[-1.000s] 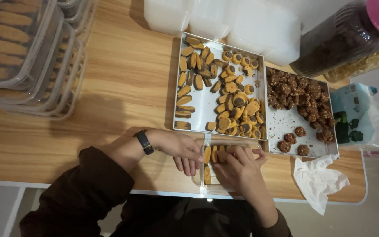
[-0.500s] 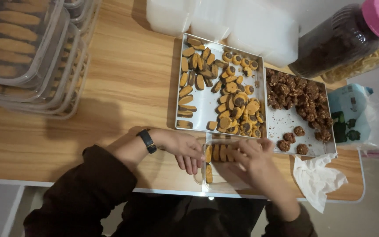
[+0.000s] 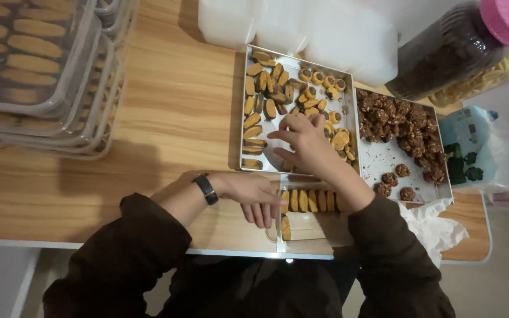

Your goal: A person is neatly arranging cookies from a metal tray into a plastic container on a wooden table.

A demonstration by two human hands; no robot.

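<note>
Right hand (image 3: 304, 144) reaches into the metal tray (image 3: 240, 118), fingers curled down onto the pile of oval cookies (image 3: 278, 97); whether a cookie is pinched between the fingertips cannot be told. Left hand (image 3: 254, 194), wristwatch (image 3: 205, 188) on the wrist, lies flat with fingers spread against the left wall of the clear plastic box (image 3: 307, 235), steadying it, nothing grasped. Box is rectangular, transparent, at the near table edge; 1 row of orange, brown-edged cookies stands on edge along its far side, 1 more lies at the near left, rest of the floor bare. Tray is shiny, square-cornered, low rim, cookies loose and crowded right, sparser left. Second tray (image 3: 384, 162), touching on the right, carries rough dark clusters (image 3: 399, 121). Wooden table (image 3: 172, 118) has open grain surface left of the trays. Stacked clear lidded boxes (image 3: 36, 70) fill the far left. Dark jar with pink lid (image 3: 460, 44) far right; crumpled white tissue (image 3: 434, 224) beside the box.
</note>
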